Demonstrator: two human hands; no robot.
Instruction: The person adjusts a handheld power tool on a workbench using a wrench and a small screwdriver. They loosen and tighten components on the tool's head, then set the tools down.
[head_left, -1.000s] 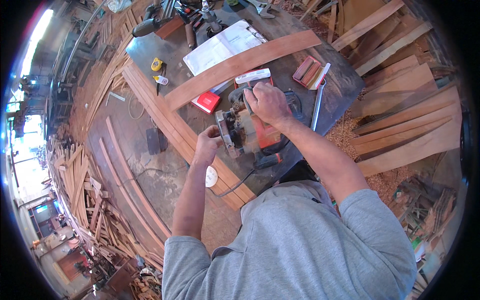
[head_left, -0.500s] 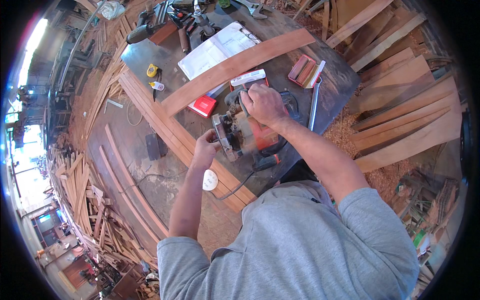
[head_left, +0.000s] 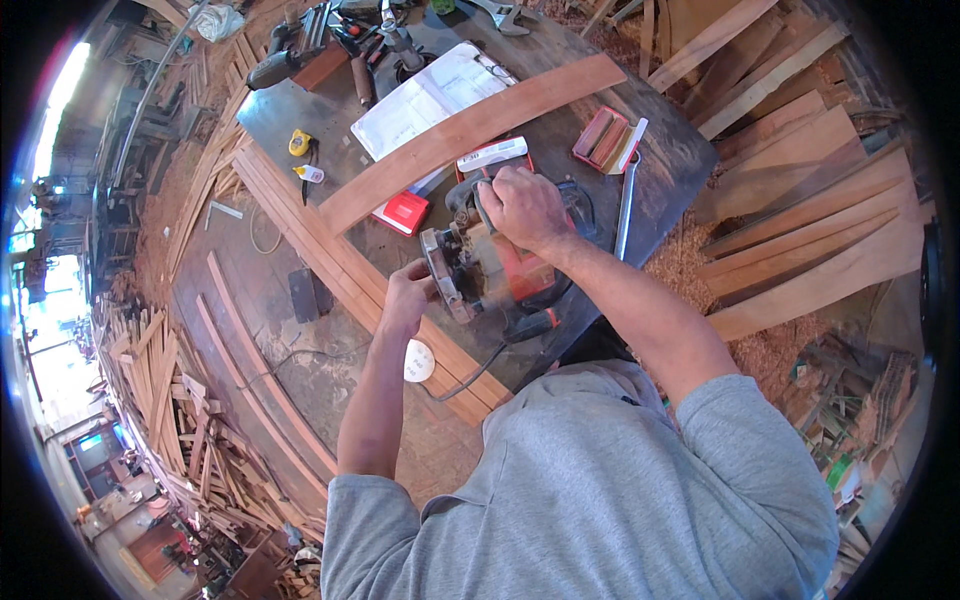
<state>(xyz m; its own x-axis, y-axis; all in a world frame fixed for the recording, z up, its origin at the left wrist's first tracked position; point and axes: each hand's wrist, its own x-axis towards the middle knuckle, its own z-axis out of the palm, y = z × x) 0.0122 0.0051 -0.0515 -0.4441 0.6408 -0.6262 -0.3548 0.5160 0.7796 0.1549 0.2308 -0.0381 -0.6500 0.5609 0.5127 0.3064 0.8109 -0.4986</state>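
Observation:
A red and dark power router (head_left: 520, 272) lies on its side on the dark workbench, its round metal base (head_left: 447, 275) facing left. My right hand (head_left: 525, 208) is closed over the top of the router, around its upper handle. My left hand (head_left: 408, 297) is at the underside of the base, fingers bent in toward its middle. What those fingertips pinch is hidden. The router's other handle (head_left: 530, 325) points toward me, and its cord runs left over wooden strips (head_left: 350, 280). A white sanding disc (head_left: 419, 361) lies by my left forearm.
Beyond the router lie a curved board (head_left: 480, 118), a clipboard with papers (head_left: 430, 98), a red box (head_left: 405, 212) and a white tube (head_left: 493, 154). A long wrench (head_left: 627, 210) and an open box (head_left: 607, 140) are at right. A yellow tape measure (head_left: 299, 142) sits far left.
The view has shifted very slightly. Both hands keep their places on the router, and no object has visibly been moved.

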